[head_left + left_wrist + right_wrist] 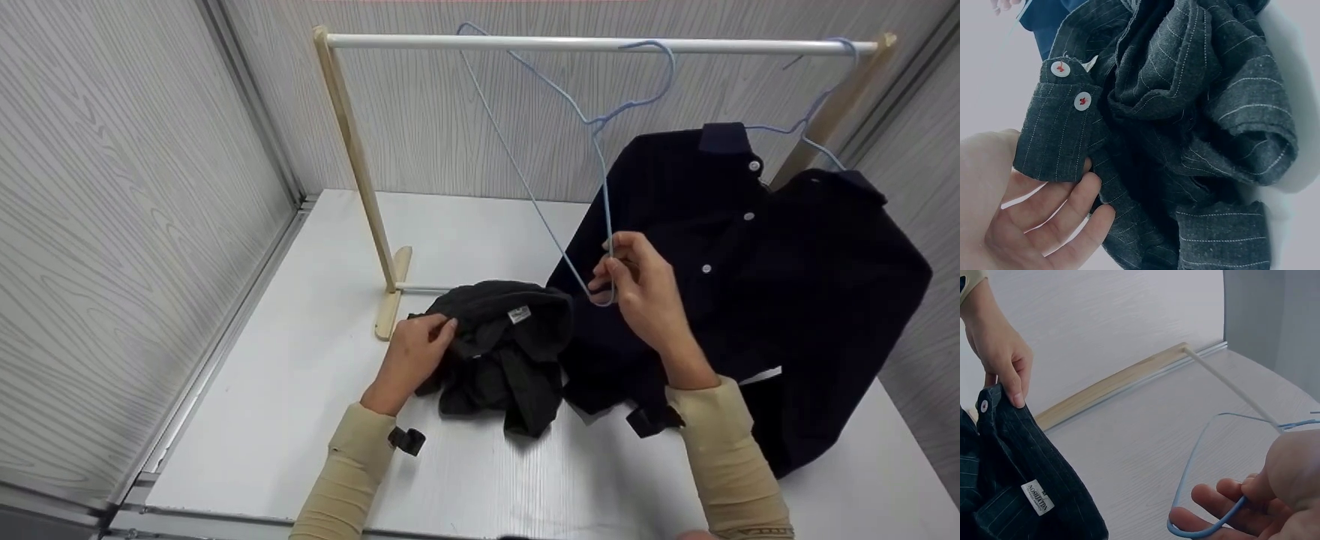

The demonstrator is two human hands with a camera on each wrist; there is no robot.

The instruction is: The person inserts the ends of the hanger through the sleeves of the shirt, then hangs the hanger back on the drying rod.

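A dark grey pinstriped shirt (pixel 502 360) lies bunched on the white table, its white label showing at the collar. My left hand (pixel 416 349) pinches the collar edge near two white buttons, which show in the left wrist view (pixel 1075 87). My right hand (pixel 641 289) holds a light blue wire hanger (pixel 604 180) by one lower corner, the fingers curled round the wire. The hanger is tilted, its hook up near the white rail and its long bottom bar slanting toward the upper left. In the right wrist view the hanger's corner (pixel 1179 517) rests in the fingers.
A garment rack with a white rail (pixel 420 43) and wooden posts (pixel 356 157) stands on the table (pixel 277 360). A navy shirt (pixel 697 217) hangs at the right on another blue hanger (pixel 806 120). Light wood-grain panels (pixel 112 187) enclose the left and back.
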